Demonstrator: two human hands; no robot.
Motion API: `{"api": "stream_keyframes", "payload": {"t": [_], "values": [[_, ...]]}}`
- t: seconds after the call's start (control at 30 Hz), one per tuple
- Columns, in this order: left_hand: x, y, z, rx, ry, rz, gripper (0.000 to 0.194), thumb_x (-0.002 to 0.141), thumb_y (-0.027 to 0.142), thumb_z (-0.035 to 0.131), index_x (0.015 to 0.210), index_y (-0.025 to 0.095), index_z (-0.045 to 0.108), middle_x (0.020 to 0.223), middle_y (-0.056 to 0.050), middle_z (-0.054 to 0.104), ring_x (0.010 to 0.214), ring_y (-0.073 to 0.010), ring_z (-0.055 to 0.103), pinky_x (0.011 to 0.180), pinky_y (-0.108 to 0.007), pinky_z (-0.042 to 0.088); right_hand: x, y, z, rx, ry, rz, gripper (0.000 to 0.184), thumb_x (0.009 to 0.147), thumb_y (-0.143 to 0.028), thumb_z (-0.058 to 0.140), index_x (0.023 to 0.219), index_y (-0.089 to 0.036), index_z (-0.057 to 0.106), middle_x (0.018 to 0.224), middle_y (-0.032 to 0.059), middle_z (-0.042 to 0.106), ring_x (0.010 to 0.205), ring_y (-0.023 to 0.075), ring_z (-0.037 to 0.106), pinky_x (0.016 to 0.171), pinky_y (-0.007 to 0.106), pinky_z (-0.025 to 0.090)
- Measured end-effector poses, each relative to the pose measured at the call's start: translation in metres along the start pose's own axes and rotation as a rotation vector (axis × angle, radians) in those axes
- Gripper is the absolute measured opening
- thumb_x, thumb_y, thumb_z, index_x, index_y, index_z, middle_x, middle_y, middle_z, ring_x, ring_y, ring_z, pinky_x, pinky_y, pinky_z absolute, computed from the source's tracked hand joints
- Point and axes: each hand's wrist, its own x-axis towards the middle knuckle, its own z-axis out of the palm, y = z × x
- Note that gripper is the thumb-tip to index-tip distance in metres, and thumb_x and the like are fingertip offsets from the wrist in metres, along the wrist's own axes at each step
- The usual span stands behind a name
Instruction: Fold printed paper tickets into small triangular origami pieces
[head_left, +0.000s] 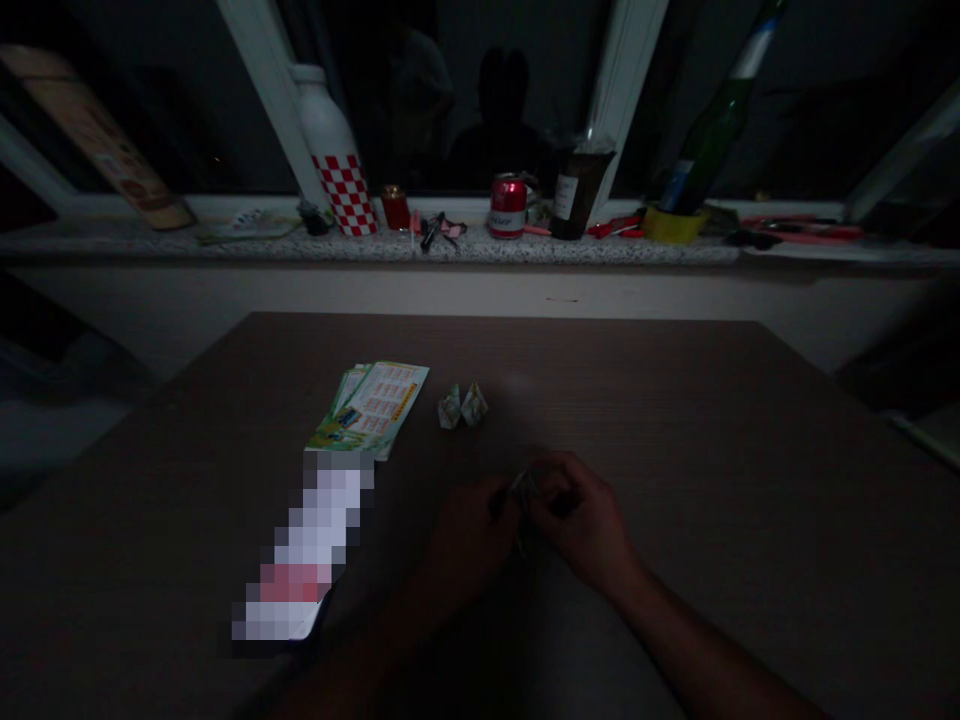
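Note:
Over the middle of the table, my left hand and my right hand meet, fingers closed in a pinch. Between their fingertips is a small piece of folded paper, mostly hidden by the fingers and dim. Just beyond them stand two small pointed folded paper pieces, side by side. A loose stack of printed paper sheets in green and white lies to their left. Nearer to me, left of my left hand, is a bright phone-like slab with its face blurred out.
Along the stone windowsill behind the table stand a white bottle with red checks, a red can, a dark cup, a green bottle in a yellow roll, and a tall patterned tube. The room is dark.

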Motion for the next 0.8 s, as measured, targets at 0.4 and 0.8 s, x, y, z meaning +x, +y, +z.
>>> {"api": "stream_keyframes", "payload": {"t": [0.4, 0.8], "values": [[-0.002, -0.004, -0.004, -0.018, -0.018, -0.060, 0.022, 0.081, 0.029, 0.050, 0.075, 0.015, 0.065, 0.069, -0.003, 0.066, 0.064, -0.0173, 0.060, 0.057, -0.025, 0.037, -0.001, -0.002, 0.001, 0.014, 0.000, -0.007, 0.019, 0.071, -0.013, 0.062, 0.084, -0.021, 0.052, 0.061, -0.0061, 0.053, 0.054, 0.0105, 0.051, 0.049, 0.020, 0.039], [0.002, -0.006, -0.003, -0.847, -0.190, -0.256, 0.013, 0.067, 0.022, 0.062, 0.077, 0.014, 0.064, 0.075, -0.002, 0.063, 0.072, -0.0162, 0.060, 0.068, -0.027, 0.047, -0.003, -0.012, -0.005, -0.039, -0.048, -0.149, 0.013, 0.072, -0.010, 0.060, 0.079, -0.020, 0.059, 0.067, -0.0025, 0.060, 0.059, 0.0124, 0.056, 0.055, 0.023, 0.043]]}}
